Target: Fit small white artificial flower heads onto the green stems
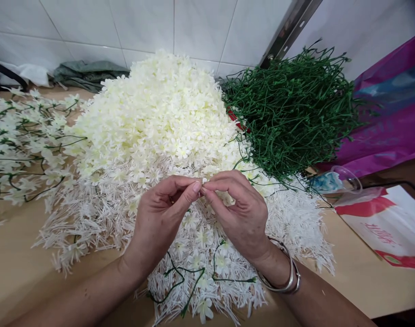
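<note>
My left hand [159,218] and my right hand [243,213] meet at the fingertips in the middle of the head view. Both are closed in a pinch, thumb against forefinger, on something tiny that the fingers mostly hide. Behind them rises a big heap of cream-white artificial flower heads [159,109]. Below and around the hands spread thin white spiky plastic sprigs [101,218], with loose flower heads among them. A branched green plastic stem [193,271] lies on the sprigs beneath my hands.
A bushy pile of green plastic stems [296,109] stands at the back right. White flowers on stems [26,145] lie at left. On the right are a clear plastic cup [347,179], a red-and-white packet [381,227] and a purple bag [391,109]. A tiled wall [142,27] closes the back.
</note>
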`<move>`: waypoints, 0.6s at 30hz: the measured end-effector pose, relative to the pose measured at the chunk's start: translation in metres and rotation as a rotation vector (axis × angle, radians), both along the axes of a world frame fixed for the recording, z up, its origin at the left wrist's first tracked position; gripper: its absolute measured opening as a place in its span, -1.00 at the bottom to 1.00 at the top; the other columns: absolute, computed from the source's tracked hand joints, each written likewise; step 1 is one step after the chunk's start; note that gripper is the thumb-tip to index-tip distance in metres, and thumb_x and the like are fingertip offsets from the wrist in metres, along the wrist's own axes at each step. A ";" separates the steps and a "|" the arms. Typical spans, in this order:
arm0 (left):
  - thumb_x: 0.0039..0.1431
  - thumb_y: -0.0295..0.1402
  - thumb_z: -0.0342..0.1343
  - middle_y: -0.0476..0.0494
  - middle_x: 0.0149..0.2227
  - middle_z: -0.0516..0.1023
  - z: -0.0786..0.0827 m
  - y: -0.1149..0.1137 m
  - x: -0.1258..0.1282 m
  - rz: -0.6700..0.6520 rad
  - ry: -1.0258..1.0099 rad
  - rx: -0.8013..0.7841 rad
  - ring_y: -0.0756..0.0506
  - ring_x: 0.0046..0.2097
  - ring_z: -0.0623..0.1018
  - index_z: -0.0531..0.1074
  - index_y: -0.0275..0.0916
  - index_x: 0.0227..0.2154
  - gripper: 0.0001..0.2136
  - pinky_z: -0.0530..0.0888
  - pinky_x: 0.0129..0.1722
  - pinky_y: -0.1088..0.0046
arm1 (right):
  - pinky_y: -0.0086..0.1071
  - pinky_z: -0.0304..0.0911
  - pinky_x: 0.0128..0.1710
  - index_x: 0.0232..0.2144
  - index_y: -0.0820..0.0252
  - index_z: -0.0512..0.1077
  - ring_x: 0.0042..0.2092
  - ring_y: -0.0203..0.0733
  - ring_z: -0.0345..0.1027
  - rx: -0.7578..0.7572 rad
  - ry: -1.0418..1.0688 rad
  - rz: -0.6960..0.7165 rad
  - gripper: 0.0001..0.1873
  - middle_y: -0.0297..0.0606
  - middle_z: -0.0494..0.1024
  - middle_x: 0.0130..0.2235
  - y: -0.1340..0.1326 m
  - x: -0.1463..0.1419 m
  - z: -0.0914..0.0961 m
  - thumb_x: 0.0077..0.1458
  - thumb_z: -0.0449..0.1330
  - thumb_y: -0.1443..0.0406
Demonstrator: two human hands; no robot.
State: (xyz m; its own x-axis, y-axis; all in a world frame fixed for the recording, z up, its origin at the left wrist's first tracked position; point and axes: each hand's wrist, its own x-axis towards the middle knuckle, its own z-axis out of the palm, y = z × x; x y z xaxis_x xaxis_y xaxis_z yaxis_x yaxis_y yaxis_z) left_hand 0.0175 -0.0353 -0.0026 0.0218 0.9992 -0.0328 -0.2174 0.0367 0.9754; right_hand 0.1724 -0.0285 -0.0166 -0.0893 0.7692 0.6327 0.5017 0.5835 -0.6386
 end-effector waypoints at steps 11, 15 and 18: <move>0.23 -0.33 0.35 0.01 -0.37 0.69 -0.004 0.003 -0.001 -0.035 -0.041 -0.057 -0.01 -0.27 0.61 0.68 -0.17 -0.34 -0.94 0.58 -0.16 0.51 | -0.29 0.44 -0.09 -0.32 0.07 0.52 -0.15 -0.22 0.53 -0.178 0.232 0.108 -0.84 -0.34 0.61 -0.26 0.009 0.001 -0.006 0.19 0.36 0.44; 0.25 -0.30 0.34 0.02 -0.34 0.70 -0.009 0.002 -0.001 -0.036 -0.068 -0.068 0.01 -0.24 0.63 0.67 -0.18 -0.32 -0.92 0.59 -0.12 0.55 | -0.31 0.43 -0.11 -0.21 0.06 0.55 -0.18 -0.24 0.52 -0.269 0.243 0.123 -0.83 -0.37 0.61 -0.25 0.013 0.005 -0.006 0.18 0.38 0.42; 0.26 -0.32 0.34 0.01 -0.33 0.71 -0.009 0.000 0.001 -0.028 -0.046 -0.005 0.03 -0.23 0.63 0.68 -0.19 -0.30 -0.92 0.58 -0.14 0.59 | -0.33 0.42 -0.12 -0.30 0.10 0.54 -0.18 -0.25 0.51 -0.201 0.180 0.166 -0.87 -0.35 0.59 -0.27 0.015 0.009 -0.002 0.20 0.37 0.44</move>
State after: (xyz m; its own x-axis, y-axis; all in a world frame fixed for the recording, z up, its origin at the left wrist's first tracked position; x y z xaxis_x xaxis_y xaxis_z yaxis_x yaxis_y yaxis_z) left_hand 0.0182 -0.0348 -0.0118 0.0512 0.9980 -0.0361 -0.2608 0.0483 0.9642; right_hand 0.1812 -0.0137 -0.0184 -0.1243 0.8647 0.4867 0.2788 0.5011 -0.8192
